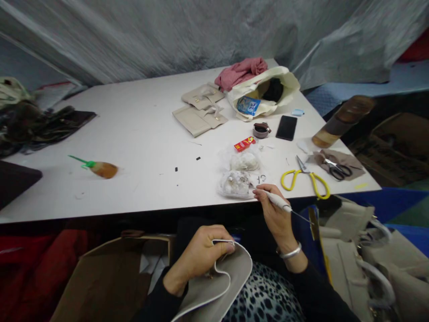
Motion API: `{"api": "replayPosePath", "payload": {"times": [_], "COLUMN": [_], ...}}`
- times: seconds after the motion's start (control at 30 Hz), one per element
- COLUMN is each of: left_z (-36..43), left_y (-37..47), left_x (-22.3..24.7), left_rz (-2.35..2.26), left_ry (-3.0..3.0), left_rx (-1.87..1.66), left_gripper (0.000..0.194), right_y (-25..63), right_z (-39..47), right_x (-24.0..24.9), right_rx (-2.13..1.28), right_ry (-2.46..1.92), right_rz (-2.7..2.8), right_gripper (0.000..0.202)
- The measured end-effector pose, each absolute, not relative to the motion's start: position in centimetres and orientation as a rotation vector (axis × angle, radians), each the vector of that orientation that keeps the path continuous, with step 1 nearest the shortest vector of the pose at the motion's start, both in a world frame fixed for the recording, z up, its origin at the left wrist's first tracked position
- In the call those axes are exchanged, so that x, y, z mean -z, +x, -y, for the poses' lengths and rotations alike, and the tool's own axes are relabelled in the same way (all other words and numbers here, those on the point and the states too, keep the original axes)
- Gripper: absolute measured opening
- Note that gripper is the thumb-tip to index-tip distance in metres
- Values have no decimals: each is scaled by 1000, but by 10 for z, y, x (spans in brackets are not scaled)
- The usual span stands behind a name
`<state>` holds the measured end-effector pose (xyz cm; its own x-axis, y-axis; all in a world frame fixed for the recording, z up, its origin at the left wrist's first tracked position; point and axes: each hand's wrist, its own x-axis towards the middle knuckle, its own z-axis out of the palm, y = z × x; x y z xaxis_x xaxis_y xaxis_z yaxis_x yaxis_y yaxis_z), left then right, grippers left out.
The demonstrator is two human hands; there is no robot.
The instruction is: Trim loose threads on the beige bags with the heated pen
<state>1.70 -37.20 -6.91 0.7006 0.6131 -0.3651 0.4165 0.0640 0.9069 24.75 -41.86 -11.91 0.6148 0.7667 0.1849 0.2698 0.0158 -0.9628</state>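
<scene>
My left hand (pixel 206 250) pinches the upper edge of a beige bag piece (pixel 239 264), which hangs folded open over my lap. In my right hand (pixel 276 217) is a white pen-like tool (pixel 278 201) with a thin wire or cord at its rear end; its front tip is near a clear plastic bag (pixel 234 184) with whitish contents at the table's front edge. Yellow-handled scissors (pixel 295 180) lie to the right of that hand. The two hands are apart, and the tool does not touch the beige piece.
Beige bags (pixel 197 120), a cream tote (pixel 284 82), a phone (pixel 286 128) and a bottle (pixel 342 120) stand or lie on the white table (pixel 140 134). A green-tipped glue bottle (pixel 103 169) lies left. Below are a cardboard box (pixel 103 277) and more beige bags (pixel 348 259).
</scene>
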Motion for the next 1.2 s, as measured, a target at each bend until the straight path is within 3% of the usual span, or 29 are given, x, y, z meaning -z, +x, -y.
{"api": "replayPosePath", "payload": {"times": [0.13, 0.37, 0.93, 1.2], "left_z": [359, 359, 343, 342], "left_y": [20, 33, 37, 36], "left_x": [70, 85, 92, 89], "left_rz": [-857, -1108, -1102, -1088], "left_ry": [1515, 1396, 1397, 1421], "left_rx": [-150, -405, -326, -277], "left_gripper": [14, 14, 15, 12], "right_y": [247, 241, 236, 241], "right_z": [414, 411, 404, 410], "right_x": [121, 124, 130, 131], "right_rx": [-485, -309, -93, -253], "right_ry": [-1592, -1616, -1606, -1592], "right_rz": [979, 1085, 1321, 1086], "right_gripper": [24, 20, 10, 11]}}
